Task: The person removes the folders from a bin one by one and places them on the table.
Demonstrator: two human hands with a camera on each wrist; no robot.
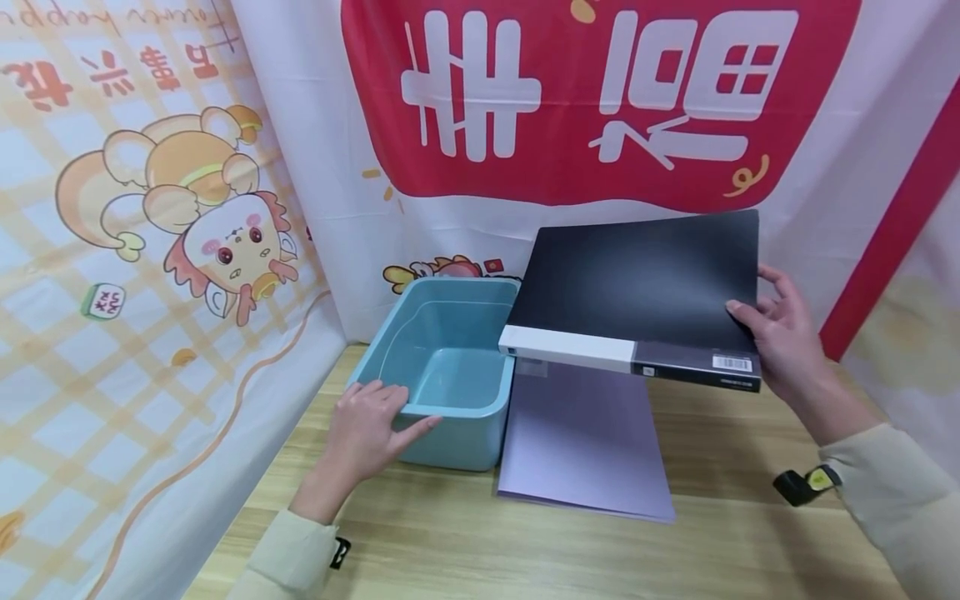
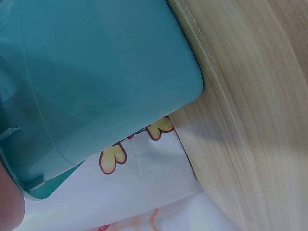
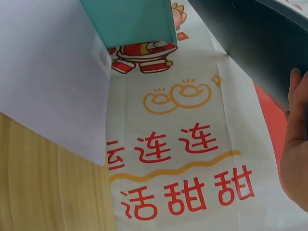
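Observation:
A teal plastic bin (image 1: pixel 450 429) stands on the table, its open top facing up. My left hand (image 1: pixel 367 429) grips the bin's near-left rim, fingers over the edge and thumb along the outside. In the left wrist view the bin's wall (image 2: pixel 110 72) fills much of the picture. My right hand (image 1: pixel 787 333) holds a black file folder (image 1: pixel 637 283) by its right side, thumb on top. The folder is raised and tilted, its white-and-black spine towards me and its left end by the bin's right rim. The right wrist view shows the folder's dark underside (image 3: pixel 255 43).
A flat lilac folder (image 1: pixel 585 450) lies on the wooden table (image 1: pixel 420 533) right of the bin, partly beneath the raised black folder. White printed cloth (image 1: pixel 322 167) hangs behind and to the left, close to the bin.

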